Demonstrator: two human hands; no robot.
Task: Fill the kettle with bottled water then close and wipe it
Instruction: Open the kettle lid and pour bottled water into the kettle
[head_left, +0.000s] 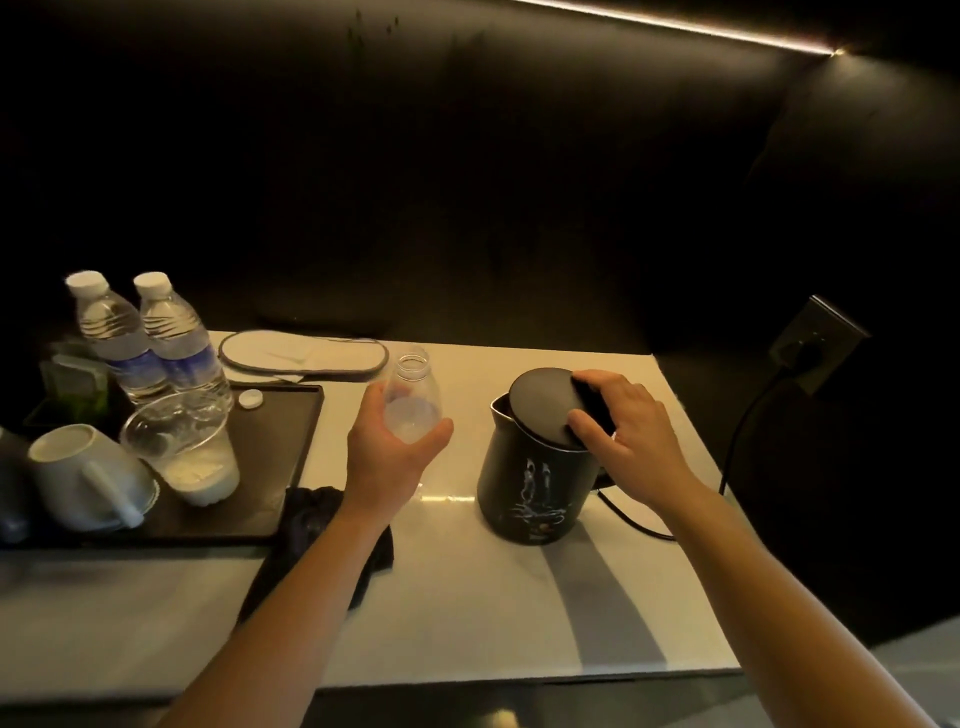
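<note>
A crumpled black cloth (317, 525) is seen nearest the front edge of the pale glossy counter (467, 613), partly covered by the left forearm and touching the front right corner of a flat black rectangular tray (283, 452). On the tray, toward the counter's left edge, an overturned white ceramic mug (88, 475) and an overturned clear plastic cup (182, 447) are placed side by side. Further back, an uncapped, nearly empty clear plastic bottle (413, 397) is held upright in the left hand (389, 457), fingers wrapped around its lower body. To its right, the matte black electric kettle (535, 478) stands near the counter's right edge; its round dark lid (545, 405) is tilted and gripped by the right hand (628, 431). A small white bottle cap (251, 399) lies at the tray's back edge. Two sealed clear water bottles (150, 338) stand at the back left corner, and a white slipper with grey trim (304, 353) lies along the back edge.
</note>
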